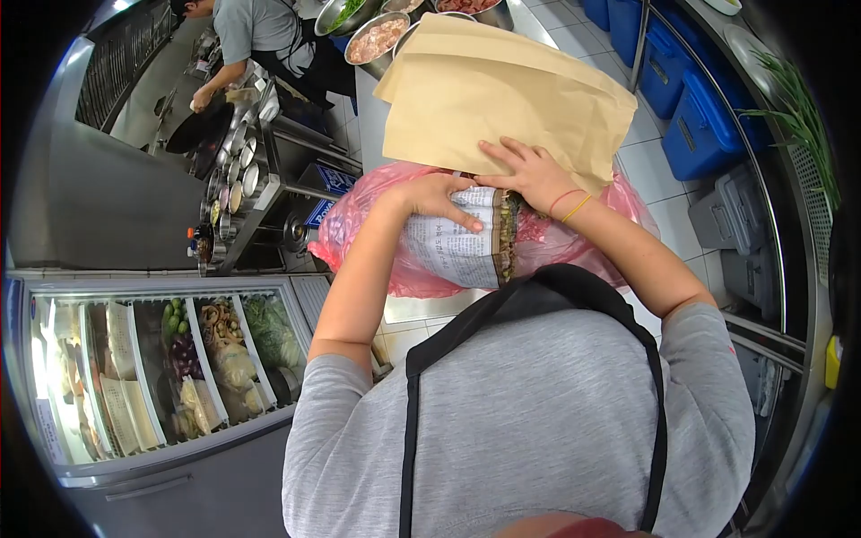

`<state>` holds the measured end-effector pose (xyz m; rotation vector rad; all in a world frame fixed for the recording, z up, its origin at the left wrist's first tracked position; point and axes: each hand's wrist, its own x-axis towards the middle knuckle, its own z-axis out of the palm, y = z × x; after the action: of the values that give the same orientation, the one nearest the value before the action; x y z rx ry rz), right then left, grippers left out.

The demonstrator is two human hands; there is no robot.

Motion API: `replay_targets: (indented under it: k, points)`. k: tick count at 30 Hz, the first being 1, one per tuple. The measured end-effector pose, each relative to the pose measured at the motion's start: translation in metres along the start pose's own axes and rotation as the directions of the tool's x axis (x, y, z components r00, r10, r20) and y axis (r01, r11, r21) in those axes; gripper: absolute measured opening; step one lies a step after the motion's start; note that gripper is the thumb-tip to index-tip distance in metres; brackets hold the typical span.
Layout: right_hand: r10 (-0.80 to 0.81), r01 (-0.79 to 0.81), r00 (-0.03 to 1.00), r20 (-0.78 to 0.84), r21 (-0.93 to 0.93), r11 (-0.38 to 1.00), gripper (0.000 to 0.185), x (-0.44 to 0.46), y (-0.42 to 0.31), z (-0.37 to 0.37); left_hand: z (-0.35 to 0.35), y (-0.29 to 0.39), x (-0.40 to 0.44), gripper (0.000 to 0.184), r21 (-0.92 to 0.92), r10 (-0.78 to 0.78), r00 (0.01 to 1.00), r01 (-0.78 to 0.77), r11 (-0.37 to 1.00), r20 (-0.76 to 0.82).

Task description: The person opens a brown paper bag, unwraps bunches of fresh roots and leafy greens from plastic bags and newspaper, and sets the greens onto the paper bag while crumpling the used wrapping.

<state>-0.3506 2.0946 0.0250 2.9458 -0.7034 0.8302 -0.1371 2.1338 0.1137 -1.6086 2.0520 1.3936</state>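
A printed package (453, 244) with a see-through strip lies on a pink plastic bag (354, 224), close to my body. My left hand (446, 199) rests on the package's upper part with thumb and fingers apart. Brown paper sheets (502, 90) spread out beyond the package, over part of the bag. My right hand (529, 177) lies with spread fingers on the paper's near edge, beside the top of the package. Both hands touch these things from above, and neither is wrapped round anything.
Metal bowls of raw meat (377, 40) and chopped greens (345, 11) stand at the far end. Another person (260, 40) works at a wok (199, 134) at upper left. A glass-topped chest fridge (188, 359) is at lower left. Blue bins (704, 125) stand at right.
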Motion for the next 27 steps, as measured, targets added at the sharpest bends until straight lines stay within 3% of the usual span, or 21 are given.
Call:
replay_targets:
  k: [5,11,17,19,23,27]
  points:
    - [0.007,0.003,0.993,0.119,-0.081,0.997,0.03,0.0,-0.004,0.016,-0.002,0.007,0.002,0.079,0.015,-0.047,0.998,0.047,0.999,0.051]
    - [0.051,-0.04,0.991,0.12,-0.098,0.994,0.021,-0.004,-0.009,0.023,0.001,-0.007,0.005,0.079,0.149,-0.1,0.994,0.104,0.983,-0.031]
    - [0.032,-0.016,0.991,0.132,-0.124,0.992,0.017,-0.008,-0.003,0.023,0.002,-0.012,-0.009,0.082,0.072,-0.095,0.993,0.101,0.992,-0.075]
    - [0.027,-0.011,0.991,0.135,-0.117,0.993,0.017,-0.011,0.001,0.023,-0.001,-0.015,-0.015,0.083,-0.062,-0.019,0.999,0.016,0.998,-0.048]
    - [0.021,-0.009,0.99,0.139,-0.087,0.996,0.017,-0.017,0.007,0.026,-0.005,-0.012,-0.031,0.084,-0.153,-0.099,0.993,0.088,0.984,-0.066]
    - [0.031,-0.016,0.99,0.135,-0.114,0.993,0.022,-0.015,0.01,0.026,-0.006,-0.019,-0.029,0.076,-0.121,-0.093,0.994,0.086,0.989,-0.049]
